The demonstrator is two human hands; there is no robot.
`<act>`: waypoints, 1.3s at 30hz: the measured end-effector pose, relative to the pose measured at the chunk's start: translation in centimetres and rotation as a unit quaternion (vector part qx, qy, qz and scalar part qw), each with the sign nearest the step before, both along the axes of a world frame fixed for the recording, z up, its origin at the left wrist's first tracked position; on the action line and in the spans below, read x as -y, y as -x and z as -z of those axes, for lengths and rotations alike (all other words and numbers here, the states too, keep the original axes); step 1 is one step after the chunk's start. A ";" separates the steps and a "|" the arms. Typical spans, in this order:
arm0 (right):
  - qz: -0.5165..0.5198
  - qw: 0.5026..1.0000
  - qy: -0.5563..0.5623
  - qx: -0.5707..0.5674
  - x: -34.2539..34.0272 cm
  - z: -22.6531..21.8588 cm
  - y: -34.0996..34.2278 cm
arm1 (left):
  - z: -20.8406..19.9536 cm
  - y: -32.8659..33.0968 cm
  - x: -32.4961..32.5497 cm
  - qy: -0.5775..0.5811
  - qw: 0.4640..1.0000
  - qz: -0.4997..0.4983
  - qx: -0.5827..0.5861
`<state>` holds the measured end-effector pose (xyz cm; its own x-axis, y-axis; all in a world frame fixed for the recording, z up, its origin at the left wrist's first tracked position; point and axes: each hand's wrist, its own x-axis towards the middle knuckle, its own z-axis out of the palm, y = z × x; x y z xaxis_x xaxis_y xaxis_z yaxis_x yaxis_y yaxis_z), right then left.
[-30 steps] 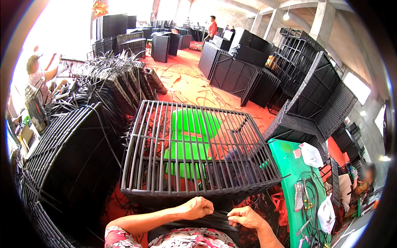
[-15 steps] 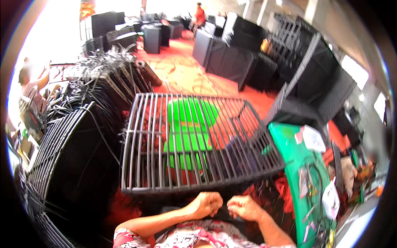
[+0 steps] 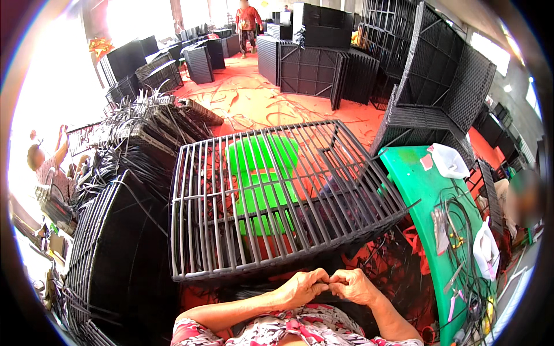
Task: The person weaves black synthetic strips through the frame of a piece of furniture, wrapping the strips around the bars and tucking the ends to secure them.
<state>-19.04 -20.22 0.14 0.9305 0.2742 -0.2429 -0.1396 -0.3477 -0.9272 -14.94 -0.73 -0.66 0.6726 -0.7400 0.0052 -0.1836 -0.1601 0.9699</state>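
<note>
My left hand point(image 3: 306, 286) and my right hand point(image 3: 353, 286) meet in front of my chest, fingertips pinched together and touching. Whatever lies between the fingers, if anything, is too small to make out. Just beyond them a black barred frame point(image 3: 225, 271), partly wrapped in dark woven strip, rests tilted with its near rail close to my hands. Neither hand touches it. Through the bars shows a bright green plastic seat point(image 3: 266, 194).
A green table point(image 3: 412, 190) at the right bears black strips, a glove point(image 3: 440, 230), scissors point(image 3: 453, 278) and a white cut-open jug point(image 3: 486, 251). Black woven panels point(image 3: 124, 242) and strip bundles crowd the left. People sit left and right; one in red point(image 3: 248, 22) stands far off.
My hands have come together from slightly apart, and their fingertips now touch. My view has tilted and shifted. The far person in red now stands upright in the aisle.
</note>
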 end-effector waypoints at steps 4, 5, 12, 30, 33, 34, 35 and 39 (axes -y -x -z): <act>-0.006 1.000 -0.013 -0.008 0.5 0.1 -0.2 | 0.1 -0.3 0.6 -0.002 1.000 -0.006 -0.011; -0.005 1.000 -0.018 -0.016 0.6 0.2 -0.1 | 0.1 -0.4 0.7 -0.002 1.000 -0.006 -0.016; -0.003 0.996 -0.071 -0.062 1.0 0.3 0.2 | 0.1 0.1 1.2 0.011 1.000 -0.018 0.013; -0.041 0.998 -0.013 -0.039 0.6 0.6 0.3 | 0.8 0.2 0.5 -0.007 1.000 -0.001 0.008; -0.042 0.998 -0.010 -0.040 0.5 0.5 0.3 | 1.0 0.2 0.4 -0.003 1.000 -0.002 0.011; -0.043 0.998 -0.011 -0.040 0.4 0.5 0.2 | 1.3 0.2 0.4 -0.001 1.000 -0.002 0.016; -0.044 0.998 -0.012 -0.041 0.4 0.6 0.2 | 1.4 0.1 0.3 0.001 1.000 -0.002 0.022; -0.038 0.998 -0.014 -0.050 0.3 0.9 0.1 | 1.4 0.0 0.3 0.000 1.000 0.001 0.011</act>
<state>-19.15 -20.55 -0.75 0.8783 0.3510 -0.3247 -0.2061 -0.3348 -0.9195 -14.98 -0.98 -2.07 0.6712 -0.7410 0.0196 -0.2049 -0.1600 0.9656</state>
